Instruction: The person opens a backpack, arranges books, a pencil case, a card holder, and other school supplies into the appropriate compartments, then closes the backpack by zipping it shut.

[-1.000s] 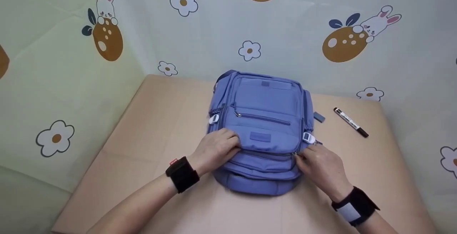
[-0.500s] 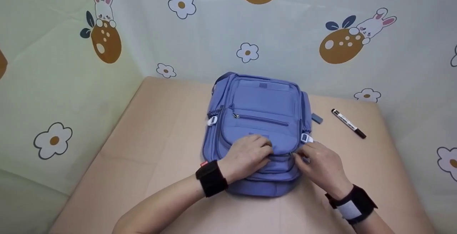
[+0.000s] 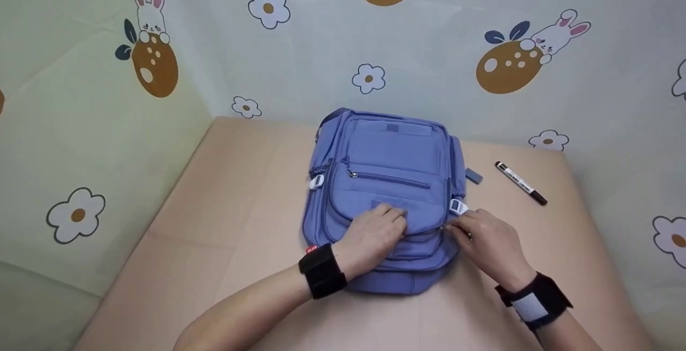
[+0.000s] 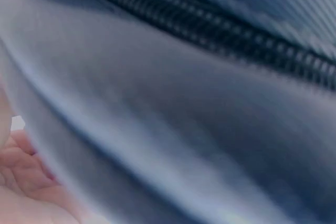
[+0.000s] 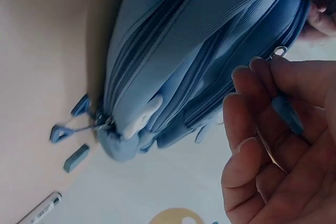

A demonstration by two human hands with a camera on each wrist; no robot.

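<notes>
A blue backpack (image 3: 396,150) lies on the table, its front up and its bottom towards me. Over the lower front pocket, my left hand (image 3: 372,239) grips the fabric near the zipped edge. My right hand (image 3: 490,241) pinches a zipper pull at the right end of that pocket's zipper. In the right wrist view the metal slider (image 5: 279,52) shows at the fingertips, and the pull's blue tab (image 5: 287,114) sticks out inside the curled fingers. Dark zipper teeth (image 4: 210,32) and blue fabric fill most of the left wrist view.
A black-and-white marker (image 3: 521,182) lies on the table (image 3: 230,179) right of the backpack. Closer to the bag is a small blue-grey block (image 3: 474,176). White side buckles (image 3: 457,206) sit on the straps. A printed curtain (image 3: 321,45) stands behind the table.
My left hand has shifted right, from the pocket's left part to its middle. My right hand, still pinching the zipper pull, has moved slightly right around the pocket's corner.
</notes>
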